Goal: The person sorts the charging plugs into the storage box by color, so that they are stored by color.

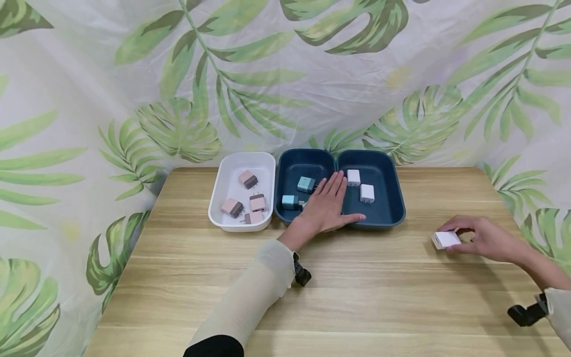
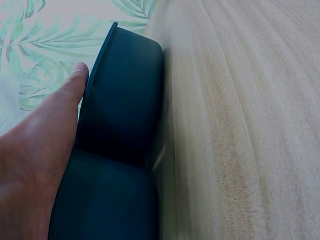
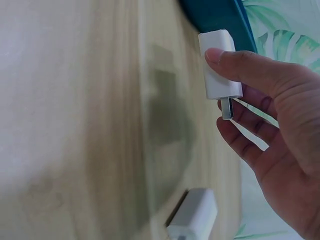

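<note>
My left hand [image 1: 324, 204] rests with straight fingers across the rims where the middle dark blue tray [image 1: 285, 161] and the right dark blue tray [image 1: 392, 208] meet. Two teal chargers, one being this teal charger [image 1: 306, 184], lie beside it in the middle tray; the hand covers part of that tray. White chargers [image 1: 367, 193] sit in the right tray near its fingertips. At the right of the table, my right hand [image 1: 488, 240] pinches a white charger [image 3: 218, 75] between thumb and fingers, its metal prong showing in the right wrist view.
A white tray [image 1: 214, 210] at the left holds several pink-and-grey chargers [image 1: 233, 208]. Another white charger [image 3: 195, 215] lies on the wooden table [image 1: 357, 297] near my right hand. A leaf-patterned cloth [image 1: 267, 74] hangs behind the table.
</note>
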{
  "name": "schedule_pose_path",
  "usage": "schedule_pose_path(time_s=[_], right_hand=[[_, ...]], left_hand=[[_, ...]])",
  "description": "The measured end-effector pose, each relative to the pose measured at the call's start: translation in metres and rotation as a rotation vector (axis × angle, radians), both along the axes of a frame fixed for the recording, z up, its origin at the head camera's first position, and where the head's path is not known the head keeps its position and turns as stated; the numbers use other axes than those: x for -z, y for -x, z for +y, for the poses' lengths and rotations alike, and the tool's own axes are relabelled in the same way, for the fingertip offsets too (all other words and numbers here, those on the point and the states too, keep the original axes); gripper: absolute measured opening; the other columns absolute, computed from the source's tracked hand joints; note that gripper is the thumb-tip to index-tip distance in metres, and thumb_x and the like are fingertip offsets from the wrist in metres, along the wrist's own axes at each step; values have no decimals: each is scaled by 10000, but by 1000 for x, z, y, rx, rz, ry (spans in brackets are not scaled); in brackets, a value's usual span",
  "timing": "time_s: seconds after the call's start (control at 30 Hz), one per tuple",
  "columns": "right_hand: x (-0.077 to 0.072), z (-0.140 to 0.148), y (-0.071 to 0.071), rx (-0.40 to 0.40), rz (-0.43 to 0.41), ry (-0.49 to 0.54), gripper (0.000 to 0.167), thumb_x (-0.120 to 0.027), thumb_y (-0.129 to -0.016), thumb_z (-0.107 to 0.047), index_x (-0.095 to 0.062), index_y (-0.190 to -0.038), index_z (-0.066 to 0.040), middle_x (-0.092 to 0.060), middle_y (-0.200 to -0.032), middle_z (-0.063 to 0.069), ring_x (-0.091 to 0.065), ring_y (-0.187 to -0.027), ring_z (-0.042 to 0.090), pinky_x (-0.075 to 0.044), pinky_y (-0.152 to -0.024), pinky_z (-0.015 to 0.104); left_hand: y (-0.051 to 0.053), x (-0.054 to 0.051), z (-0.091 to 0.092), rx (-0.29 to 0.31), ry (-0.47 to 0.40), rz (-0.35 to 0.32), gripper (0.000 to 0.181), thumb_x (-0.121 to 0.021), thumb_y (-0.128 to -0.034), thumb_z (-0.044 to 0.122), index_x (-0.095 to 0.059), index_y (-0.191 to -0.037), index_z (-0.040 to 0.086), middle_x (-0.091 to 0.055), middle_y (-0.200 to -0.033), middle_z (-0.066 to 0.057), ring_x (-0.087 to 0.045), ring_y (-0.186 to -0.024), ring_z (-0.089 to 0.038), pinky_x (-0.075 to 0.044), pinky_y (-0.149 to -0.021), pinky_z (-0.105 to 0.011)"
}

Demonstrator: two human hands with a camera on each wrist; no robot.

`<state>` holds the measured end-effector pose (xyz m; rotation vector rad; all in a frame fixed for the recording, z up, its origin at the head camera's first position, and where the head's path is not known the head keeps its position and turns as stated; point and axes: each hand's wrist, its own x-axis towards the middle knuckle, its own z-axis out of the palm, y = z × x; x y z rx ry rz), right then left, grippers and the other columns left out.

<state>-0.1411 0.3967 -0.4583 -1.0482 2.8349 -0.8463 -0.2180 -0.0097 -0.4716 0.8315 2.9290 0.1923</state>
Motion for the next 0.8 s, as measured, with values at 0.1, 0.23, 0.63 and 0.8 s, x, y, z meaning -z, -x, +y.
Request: schedule_pose_path(time_s=[0.1,0.23,0.63,0.8], right_hand=[[-6,-4,4,6,13,3,474,-974,-705,-43,-788,-1106,-215,-750,-1040,-104,-642,-879,-36,-522,-732,132],[-14,-7,9,23,47,-5,480,-977,-692,-40,-787,-1093,-225,-749,-1023,-113,-640,-853,-36,-505,-697,132],[-41,-22,32,-16,103,4,514,-970,-688,-19,-786,-1118,-232,-752,-1029,-109,-662,-862,-26,-499,-742,89],[-51,-33,41,-52,135,2,506,-973,-675,-15,-794,-1112,-195,-753,-1021,-95,-654,-860,-28,-495,-726,99]], left_hand=[[1,2,0,-1,0,-3,1146,-369,-935,893,-69,-1717,110,46,-1792,-63,54,-1648,-197,-7,-1335,-409],[1,2,1,-3,-4,-7,1150,-364,-932,898,-70,-1717,110,59,-1790,-53,53,-1649,-194,4,-1334,-403],[0,1,1,-3,3,7,1148,-381,-935,889,-82,-1716,104,45,-1791,-57,41,-1650,-201,-6,-1334,-408],[0,0,1,-6,11,10,1149,-372,-935,892,-86,-1715,99,37,-1791,-61,35,-1651,-204,-8,-1335,-411]])
